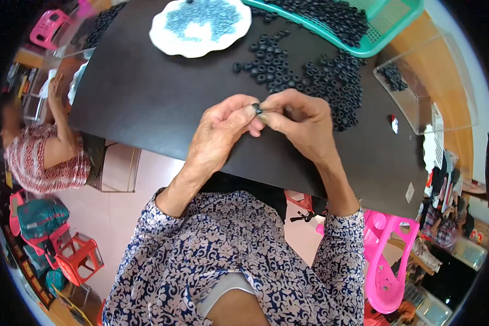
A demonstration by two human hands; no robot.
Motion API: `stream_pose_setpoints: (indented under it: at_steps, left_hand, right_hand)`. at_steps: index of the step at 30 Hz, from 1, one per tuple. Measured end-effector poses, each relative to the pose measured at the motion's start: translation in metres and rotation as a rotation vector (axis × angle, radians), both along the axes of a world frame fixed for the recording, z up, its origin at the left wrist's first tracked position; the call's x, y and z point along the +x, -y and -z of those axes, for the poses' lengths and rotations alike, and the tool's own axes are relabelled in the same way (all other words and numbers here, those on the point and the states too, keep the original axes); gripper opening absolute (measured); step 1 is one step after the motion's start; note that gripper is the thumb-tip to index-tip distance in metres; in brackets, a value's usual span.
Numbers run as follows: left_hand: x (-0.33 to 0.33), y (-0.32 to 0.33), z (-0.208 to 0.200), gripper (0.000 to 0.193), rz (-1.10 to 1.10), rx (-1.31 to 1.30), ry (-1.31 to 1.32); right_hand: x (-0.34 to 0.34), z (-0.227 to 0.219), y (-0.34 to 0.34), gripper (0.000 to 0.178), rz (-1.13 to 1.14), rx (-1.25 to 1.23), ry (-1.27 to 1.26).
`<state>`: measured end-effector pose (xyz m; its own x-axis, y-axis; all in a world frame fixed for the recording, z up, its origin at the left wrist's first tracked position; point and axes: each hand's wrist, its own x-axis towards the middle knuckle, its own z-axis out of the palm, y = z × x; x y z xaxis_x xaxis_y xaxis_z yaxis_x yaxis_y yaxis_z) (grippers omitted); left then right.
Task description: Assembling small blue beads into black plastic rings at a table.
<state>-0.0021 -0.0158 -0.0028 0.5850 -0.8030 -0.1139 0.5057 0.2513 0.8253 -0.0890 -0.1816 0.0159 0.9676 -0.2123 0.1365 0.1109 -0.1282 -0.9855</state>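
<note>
Over the near part of the dark table (163,103), my two hands meet fingertip to fingertip. My left hand (216,133) pinches a small black ring-like piece (257,107) between thumb and fingers. From the other side, my right hand (304,125) is closed in a pinch against the same piece; whatever lies between its own fingertips is too small and covered to make out. Just beyond the hands spread many loose black ring-shaped pieces (334,81). Farther off, a white scalloped plate (160,35) bears many small pale-blue, see-through pieces (201,19).
A green basket (388,35) with more black pieces stands at the far right, near a clear plastic box (445,81). A small red-and-white wrapper (394,124) lies at right. Another person (49,146) sits at left. Pink (388,261) and red stools (80,261) stand on the floor.
</note>
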Motion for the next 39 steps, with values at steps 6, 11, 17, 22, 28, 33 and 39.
stream_pose_setpoints:
  at_steps: [6, 11, 17, 22, 28, 33, 39]
  left_hand:
    - [-0.004, -0.005, -0.001, 0.023, -0.01, 0.03, 0.119]
    - [-0.004, -0.005, 0.002, 0.024, -0.018, 0.009, 0.1]
    - [-0.005, -0.007, 0.003, 0.024, -0.013, 0.003, 0.033]
    - [-0.007, -0.009, 0.005, 0.024, -0.016, 0.025, 0.086]
    - [-0.005, -0.01, 0.003, 0.021, -0.016, 0.015, 0.149]
    - [-0.006, -0.006, 0.002, 0.02, -0.015, -0.007, 0.142]
    - [-0.006, -0.009, 0.004, 0.022, -0.001, 0.036, 0.17]
  right_hand:
    - [0.003, -0.004, -0.009, 0.005, 0.032, 0.16, 0.045]
    - [0.0, -0.005, -0.008, 0.009, 0.026, 0.078, 0.004]
    - [-0.004, -0.003, -0.009, 0.023, -0.037, -0.026, 0.024]
    - [-0.006, 0.002, -0.006, 0.02, -0.052, 0.04, -0.003]
    - [0.002, -0.025, 0.018, 0.01, 0.265, -0.344, 0.011]
    - [0.027, -0.038, 0.109, 0.012, 0.305, -1.005, 0.001]
    - [0.05, -0.03, 0.117, 0.017, 0.157, -1.249, -0.112]
